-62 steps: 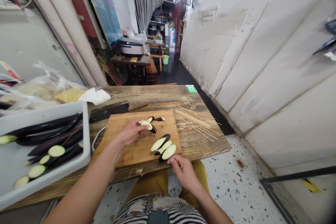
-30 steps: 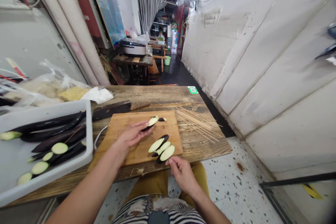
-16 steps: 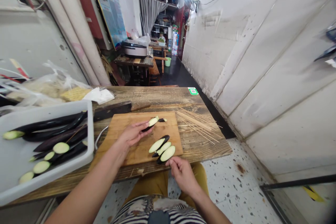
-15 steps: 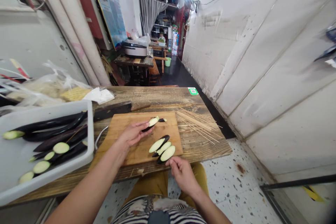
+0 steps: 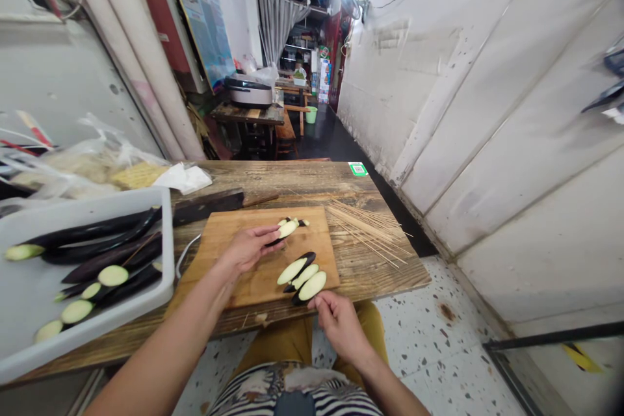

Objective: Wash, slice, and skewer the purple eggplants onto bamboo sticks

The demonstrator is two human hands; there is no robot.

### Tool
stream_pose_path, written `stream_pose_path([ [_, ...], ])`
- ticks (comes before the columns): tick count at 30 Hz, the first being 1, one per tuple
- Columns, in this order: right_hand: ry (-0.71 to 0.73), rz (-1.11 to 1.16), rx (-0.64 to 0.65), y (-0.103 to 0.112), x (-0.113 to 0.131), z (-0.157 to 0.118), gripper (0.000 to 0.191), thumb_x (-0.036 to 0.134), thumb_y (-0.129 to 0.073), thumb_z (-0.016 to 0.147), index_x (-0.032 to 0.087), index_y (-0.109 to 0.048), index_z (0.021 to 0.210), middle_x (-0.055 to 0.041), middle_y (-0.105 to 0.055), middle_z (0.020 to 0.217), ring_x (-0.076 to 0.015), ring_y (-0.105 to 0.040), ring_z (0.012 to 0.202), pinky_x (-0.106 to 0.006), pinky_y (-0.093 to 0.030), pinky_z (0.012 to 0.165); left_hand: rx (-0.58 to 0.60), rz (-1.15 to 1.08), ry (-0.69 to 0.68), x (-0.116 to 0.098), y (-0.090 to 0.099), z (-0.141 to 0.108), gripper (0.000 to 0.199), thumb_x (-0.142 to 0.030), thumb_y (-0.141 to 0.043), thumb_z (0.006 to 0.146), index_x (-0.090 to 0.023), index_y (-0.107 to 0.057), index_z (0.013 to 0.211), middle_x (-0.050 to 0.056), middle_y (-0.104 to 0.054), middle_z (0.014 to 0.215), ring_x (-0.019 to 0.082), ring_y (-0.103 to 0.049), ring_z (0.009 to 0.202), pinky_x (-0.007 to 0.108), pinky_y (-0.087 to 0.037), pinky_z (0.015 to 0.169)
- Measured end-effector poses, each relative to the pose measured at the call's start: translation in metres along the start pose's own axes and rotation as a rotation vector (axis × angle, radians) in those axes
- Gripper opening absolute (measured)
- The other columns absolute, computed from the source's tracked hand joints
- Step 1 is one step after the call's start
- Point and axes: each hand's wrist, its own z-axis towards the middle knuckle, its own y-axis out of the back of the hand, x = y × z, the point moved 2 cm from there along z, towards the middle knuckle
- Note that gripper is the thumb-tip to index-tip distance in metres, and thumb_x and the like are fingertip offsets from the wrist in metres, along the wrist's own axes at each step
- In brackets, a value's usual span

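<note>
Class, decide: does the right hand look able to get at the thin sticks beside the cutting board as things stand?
Probably yes: nothing visible blocks the way over the tabletop from the right hand, beside the nearest eggplant slice, to the thin sticks.

Since about two seconds ago, the slice (image 5: 288,229) in your left hand (image 5: 249,249) has moved nearer the right edge of the board (image 5: 316,234), its free pale end now pointing toward the board's far right corner. Your grip has gone back to the slice's left end. Behind it, a small piece (image 5: 282,221), hidden half a second ago, peeks out again.
</note>
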Motion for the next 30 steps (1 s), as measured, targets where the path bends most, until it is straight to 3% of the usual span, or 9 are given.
stream_pose_path([
  [10,-0.019,0.03,0.012,-0.0013,-0.0006,-0.0009,0.032,0.032,-0.04,0.09,0.014,-0.065,0.079,0.0052,-0.037,0.051,-0.0104,-0.033,0.047,-0.022,-0.026,0.046,-0.005,0.035,-0.014,-0.002,-0.0003,-0.0024,0.018,-0.001,-0.074,0.061,-0.01,-0.064,0.074,0.007,-0.07,0.078,0.016,-0.068,0.067,0.026,-0.058,0.066],
  [30,-0.093,0.086,0.0,-0.0051,0.0012,-0.0006,0.038,0.036,-0.039,0.089,0.009,-0.065,0.081,0.0049,-0.039,0.05,-0.0097,-0.034,0.046,-0.021,-0.026,0.046,0.039,0.107,-0.022,0.0038,-0.0082,-0.0065,0.029,-0.012,-0.084,0.05,-0.009,-0.063,0.07,0.003,-0.069,0.07,0.015,-0.067,0.06,0.027,-0.056,0.063],
])
